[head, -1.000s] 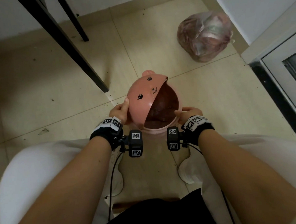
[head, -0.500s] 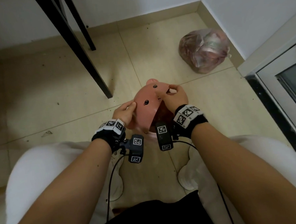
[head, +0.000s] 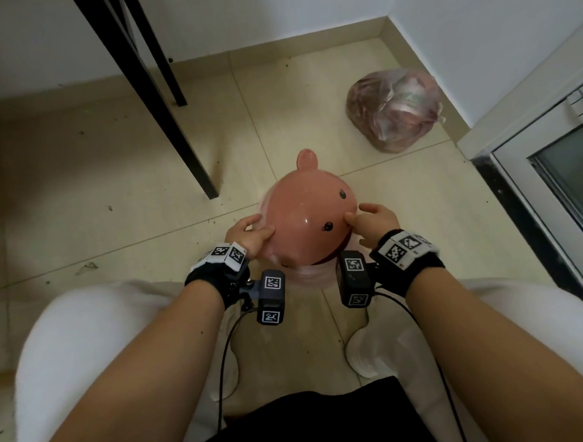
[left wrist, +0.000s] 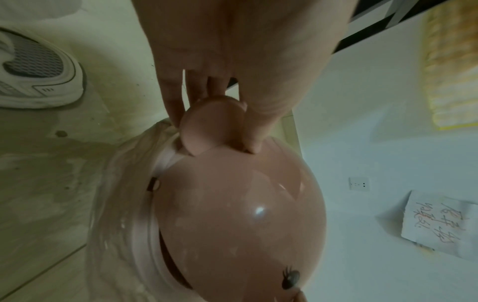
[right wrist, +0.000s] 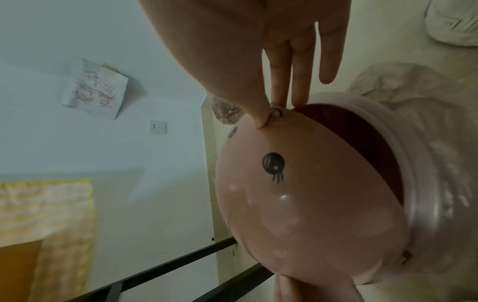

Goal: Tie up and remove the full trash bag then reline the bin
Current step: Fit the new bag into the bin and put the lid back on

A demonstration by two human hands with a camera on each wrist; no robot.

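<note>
A pink dome lid [head: 312,216] with a drawn face sits on the bin between my knees. A translucent liner [left wrist: 121,183] is folded over the bin's rim [right wrist: 388,126]. My left hand [head: 258,227] pinches the lid's round ear [left wrist: 212,126] between thumb and fingers. My right hand [head: 362,213] pinches the lid's edge beside the eye [right wrist: 274,164], thumb on the dome and two fingers at the dark opening [right wrist: 362,143]. The full, tied pinkish trash bag [head: 394,109] lies on the floor at the back right, near the wall corner.
Black table legs [head: 163,119] slant down to the floor left of the bin. A white-framed glass door [head: 551,187] runs along the right. My white shoes [head: 368,355] stand just behind the bin. A paper note [left wrist: 439,224] hangs on the wall.
The lid was tilted with its dark inside showing and my hands low at its sides. Both hands moved up onto it, and it now lies dome-up over the bin, face turned right.
</note>
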